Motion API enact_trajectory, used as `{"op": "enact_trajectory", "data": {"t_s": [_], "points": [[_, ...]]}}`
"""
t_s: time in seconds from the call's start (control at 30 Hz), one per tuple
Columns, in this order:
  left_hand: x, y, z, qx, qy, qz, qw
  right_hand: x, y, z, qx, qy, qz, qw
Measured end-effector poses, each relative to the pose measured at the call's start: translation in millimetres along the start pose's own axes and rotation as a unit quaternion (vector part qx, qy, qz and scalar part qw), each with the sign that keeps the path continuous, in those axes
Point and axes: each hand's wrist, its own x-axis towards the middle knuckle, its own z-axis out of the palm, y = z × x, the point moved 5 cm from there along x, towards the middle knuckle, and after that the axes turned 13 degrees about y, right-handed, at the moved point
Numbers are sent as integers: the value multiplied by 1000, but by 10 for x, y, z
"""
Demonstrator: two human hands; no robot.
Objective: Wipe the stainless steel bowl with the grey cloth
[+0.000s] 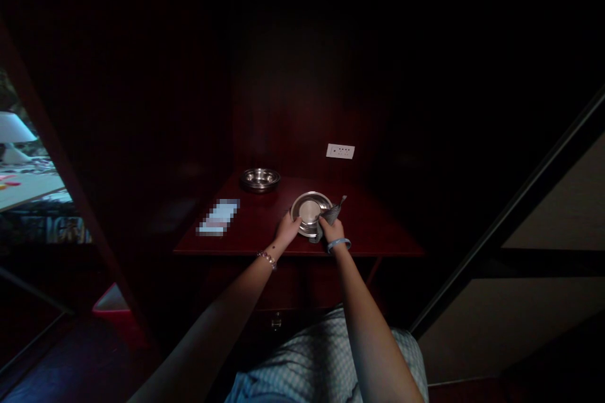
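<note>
A round steel dish (309, 209) is tilted up off the dark red table (368, 233), its inside facing me. My left hand (287, 229) grips its left rim with closed fingers. My right hand (329, 229) is closed on a grey cloth (333, 210) pressed against the dish's right side. Bracelets show on both wrists.
A second steel bowl (259, 179) sits at the table's back left. A pale blurred flat item (218, 218) lies on the left part of the table. A white socket plate (340, 151) is on the dark back wall. A lamp (14, 132) stands far left.
</note>
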Motion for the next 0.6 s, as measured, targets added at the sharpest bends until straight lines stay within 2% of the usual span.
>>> {"op": "enact_trajectory", "data": {"t_s": [0.6], "points": [[22,-46,16,-8,-3,7,1000,-8,-21,-6,-10,3,1,1000]]}}
